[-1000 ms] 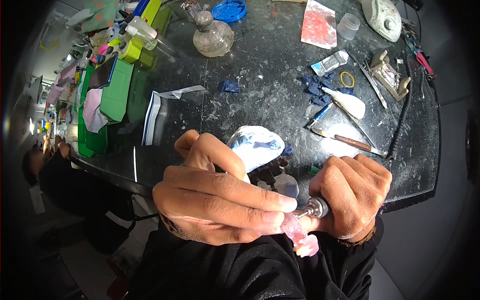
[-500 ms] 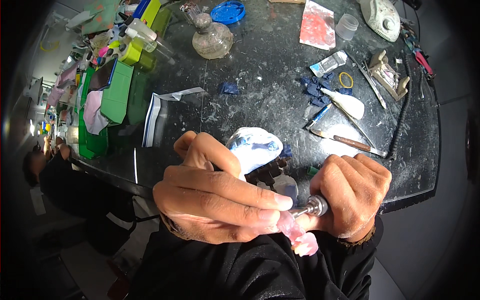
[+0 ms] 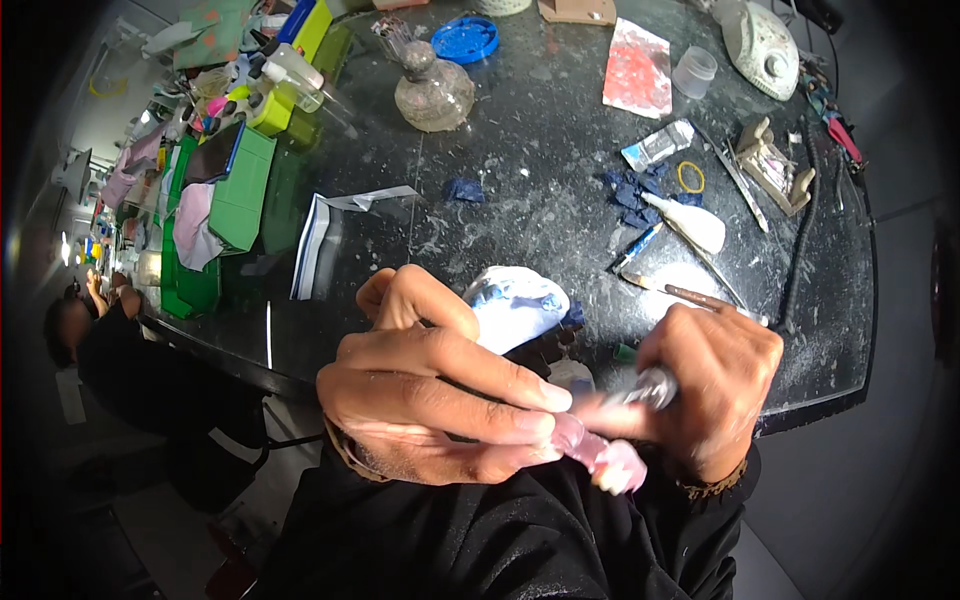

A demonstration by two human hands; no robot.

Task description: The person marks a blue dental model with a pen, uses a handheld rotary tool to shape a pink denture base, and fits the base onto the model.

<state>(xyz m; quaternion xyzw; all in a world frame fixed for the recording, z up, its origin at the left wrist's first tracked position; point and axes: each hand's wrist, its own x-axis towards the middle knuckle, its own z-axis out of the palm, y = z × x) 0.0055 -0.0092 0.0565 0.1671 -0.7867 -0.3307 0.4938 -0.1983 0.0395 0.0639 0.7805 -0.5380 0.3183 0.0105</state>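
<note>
My left hand point(image 3: 420, 390) is closed on a pink, translucent dental piece point(image 3: 615, 462) with tooth-coloured parts at its lower end, held between fingertips and thumb. Beside it, my right hand point(image 3: 710, 390), blurred by motion, grips a silver rotary handpiece point(image 3: 652, 386) angled toward the pink piece; its tip is smeared, so contact cannot be made out. Behind my hands sits a white plaster dental model point(image 3: 515, 315) with blue patches, on a dark mount mostly hidden by my fingers.
Green bins point(image 3: 240, 190), a round glass vessel point(image 3: 434, 95), a blue lid point(image 3: 465, 40), a white bottle point(image 3: 690, 222), brushes and blue scraps lie on the dark bench point(image 3: 400, 160). A black cord point(image 3: 800, 260) runs along the right. At left is a co-worker's dark sleeve point(image 3: 110, 360).
The view has shifted slightly, bench items appearing lower. My right hand and the handpiece have moved a little right and are now blurred; the pink piece's end has risen slightly.
</note>
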